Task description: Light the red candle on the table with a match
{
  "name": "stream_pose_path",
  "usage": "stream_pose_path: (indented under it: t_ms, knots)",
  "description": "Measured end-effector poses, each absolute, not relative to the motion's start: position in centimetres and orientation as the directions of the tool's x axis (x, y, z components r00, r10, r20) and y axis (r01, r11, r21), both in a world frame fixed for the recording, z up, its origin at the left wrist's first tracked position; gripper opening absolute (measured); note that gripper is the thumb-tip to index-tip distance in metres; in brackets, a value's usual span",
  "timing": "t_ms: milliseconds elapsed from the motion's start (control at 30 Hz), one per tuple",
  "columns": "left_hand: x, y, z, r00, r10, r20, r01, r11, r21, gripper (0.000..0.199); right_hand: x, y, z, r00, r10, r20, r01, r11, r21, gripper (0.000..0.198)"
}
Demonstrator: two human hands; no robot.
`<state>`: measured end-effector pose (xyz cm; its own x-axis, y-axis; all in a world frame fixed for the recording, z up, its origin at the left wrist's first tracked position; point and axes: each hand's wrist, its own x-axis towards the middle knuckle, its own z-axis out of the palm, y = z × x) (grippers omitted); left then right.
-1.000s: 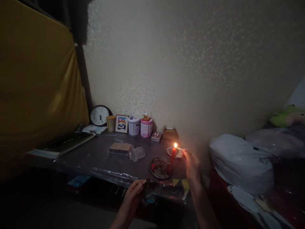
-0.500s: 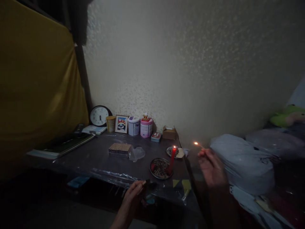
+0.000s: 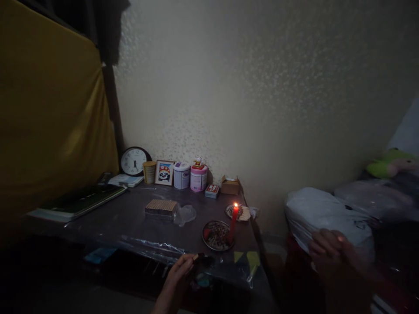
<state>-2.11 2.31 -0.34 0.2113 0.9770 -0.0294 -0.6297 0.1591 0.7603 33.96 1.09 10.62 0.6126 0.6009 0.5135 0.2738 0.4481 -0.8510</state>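
In my left hand (image 3: 181, 271), at the table's front edge, the fingers are closed on a small matchbox (image 3: 197, 257). Off to the right, in front of the white plastic bag, my right hand (image 3: 329, 250) is blurred with its fingers curled. A small reddish glow marks the match (image 3: 340, 239) in its fingers; no flame shows on it. A lit red candle (image 3: 234, 221) stands upright at the right side of a round metal dish (image 3: 205, 245) of dark bits. Behind it, several pale matchsticks (image 3: 245, 213) lie on a second dish (image 3: 228, 216).
On the plastic-covered table (image 3: 131, 222) sit a stack of matchboxes (image 3: 161, 208), a clear plastic wrapper (image 3: 185, 215), a clock (image 3: 134, 161), a picture frame (image 3: 164, 172), two canisters (image 3: 181, 175) and a cardboard box (image 3: 230, 186). White bags (image 3: 314, 209) fill the right side.
My right hand has moved right and down, away from the candle. The match's flame has shrunk to a faint red glow. My left hand keeps its hold on the matchbox.
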Motion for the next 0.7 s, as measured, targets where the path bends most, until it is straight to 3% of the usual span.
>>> stream_pose_path:
  t_ms: [100, 233, 467, 700]
  knots:
    - [-2.0, 2.4, -0.5, 0.219, 0.975, -0.035, -0.622, 0.167, 0.765, 0.029, 34.4, 2.1, 9.1, 0.587, 0.703, 0.401, 0.236, 0.326, -0.916, 0.029]
    - [-2.0, 2.5, -0.8, 0.181, 0.983, -0.042, -0.616, 0.147, 0.774, 0.03, 34.1, 4.1, 6.3, 0.633, 0.713, 0.303, 0.176, 0.249, -0.953, 0.026]
    - [-1.8, 2.9, -1.6, 0.167, 0.985, -0.051, -0.633, 0.146, 0.76, 0.034, 33.5, 7.3, 3.7, 0.62, 0.762, 0.188, -0.028, 0.26, -0.965, 0.03]
    - [-2.3, 2.8, -1.8, 0.206, 0.976, -0.064, -0.659, 0.187, 0.728, 0.028, 34.1, 11.4, 1.9, 0.617, 0.773, 0.148, -0.084, 0.252, -0.964, 0.033]
